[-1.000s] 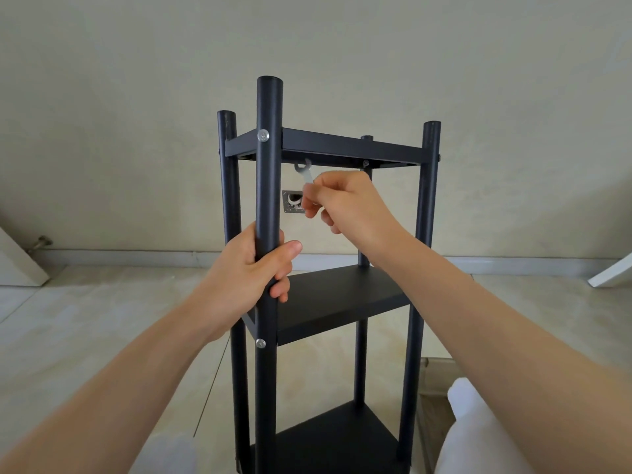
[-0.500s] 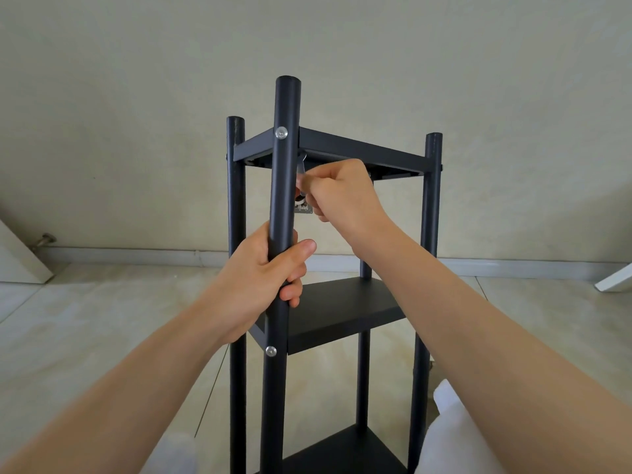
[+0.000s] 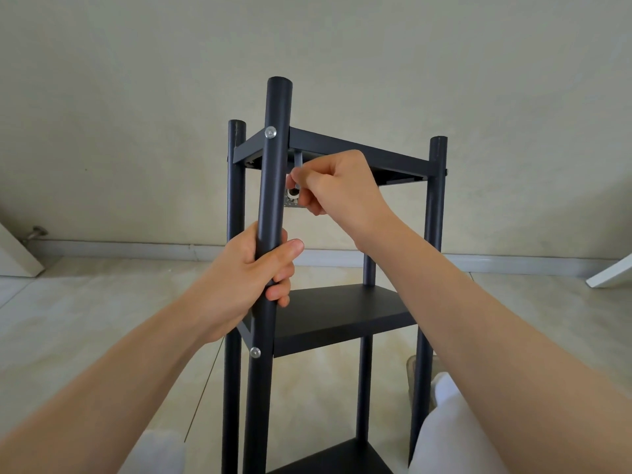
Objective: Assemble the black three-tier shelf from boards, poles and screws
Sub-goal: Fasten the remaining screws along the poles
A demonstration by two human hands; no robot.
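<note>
The black three-tier shelf (image 3: 342, 316) of matte boards and round metal poles stands upright on the pale tiled floor (image 3: 85, 319), in front of a beige wall (image 3: 136, 97). The left hand (image 3: 246, 278) is wrapped around the nearest front pole (image 3: 270, 200) between the top and middle boards — fingers curled round its right side, thumb across the front. Two silver screw heads show on that pole: one (image 3: 270, 132) at the top board's (image 3: 359, 152) corner, one (image 3: 255, 352) at the middle board's (image 3: 342, 313) corner. The right hand (image 3: 338, 186) is up under the top board, just right of the held pole, its fingers pinching a small flat silver wrench (image 3: 298, 162) whose shaft runs up to the underside of the board. A small metal plate (image 3: 292, 200) on the wall shows behind the fingers. The bottom board (image 3: 342, 456) is partly in view at the frame's lower edge — white-clad knees (image 3: 451, 422) sit to either side.
</note>
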